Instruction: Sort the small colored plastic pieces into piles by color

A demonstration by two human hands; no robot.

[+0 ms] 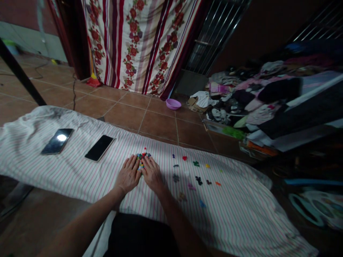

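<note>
Red, green and other small pieces [144, 155] lie heaped on striped cloth [235, 210] between left hand [129, 175] and right hand [153, 175], fingers extended and clasping nothing visible, so a sideways sweep could scatter strays into the single-colour clusters [198, 180].

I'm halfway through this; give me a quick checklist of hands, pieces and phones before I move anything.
1. Left hand at the mixed pile, fingers extended: ok.
2. Right hand at the pile too, beside the left: ok.
3. Pile all together: not ok; a small red piece lies apart on its far side.
4. Red cluster and green cluster separate from the pile: ok, both lie to its right.
5. Nearer phone and farther phone away from the pieces: ok, both lie to the left.
6. Pieces pinned under the fingers: cannot tell; the hands hide part of the pile.
</note>
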